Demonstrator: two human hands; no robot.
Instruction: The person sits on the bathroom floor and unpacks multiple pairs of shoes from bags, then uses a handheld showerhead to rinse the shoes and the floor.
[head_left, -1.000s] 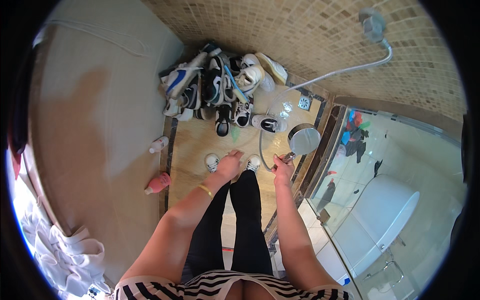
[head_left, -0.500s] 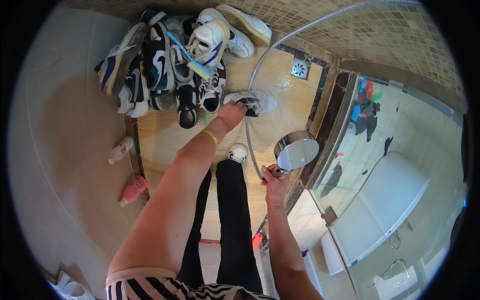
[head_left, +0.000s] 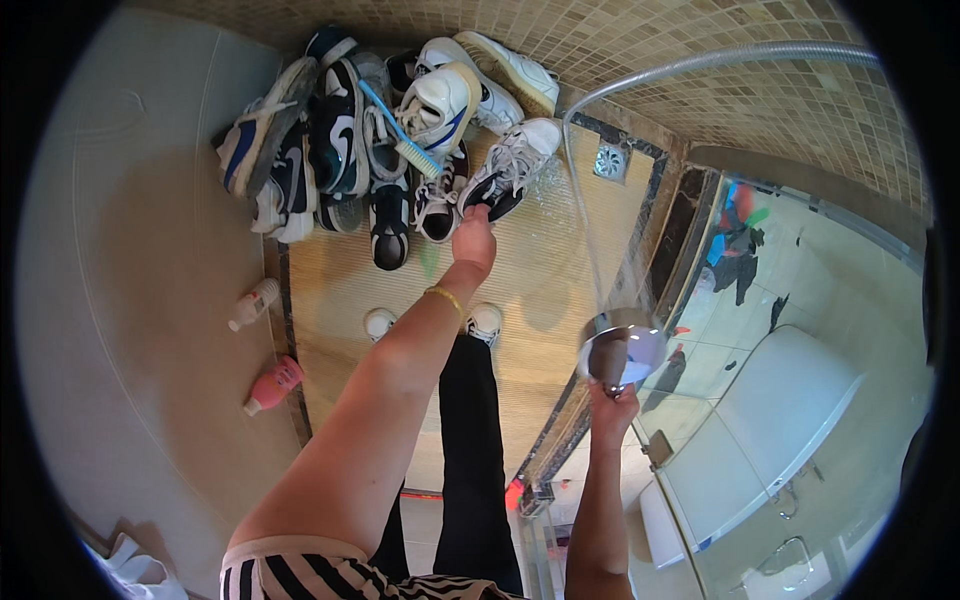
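My left hand (head_left: 474, 243) grips the heel collar of a white sneaker (head_left: 522, 158) with a dark lining, its toe pointing away toward the wall. That sneaker is beside the pile of shoes at the far left. In my right hand (head_left: 613, 403) is the handle of a round chrome shower head (head_left: 626, 345), held out to the right. Fine water sprays from it. A blue-handled scrub brush (head_left: 402, 135) lies on the piled shoes, bristles toward me. Just left of the held sneaker stands a dark sneaker (head_left: 437, 208) with white laces.
A metal hose (head_left: 690, 66) loops along the mosaic wall. A square floor drain (head_left: 611, 160) sits in the far right corner. At left lie a clear bottle (head_left: 254, 304) and a pink bottle (head_left: 273, 385). A glass panel (head_left: 790, 350) borders the right.
My left hand has moved the sneaker away from me, toward the wall and the pile. The shower head has swung right and nearer, so its spray no longer lands on the sneaker.
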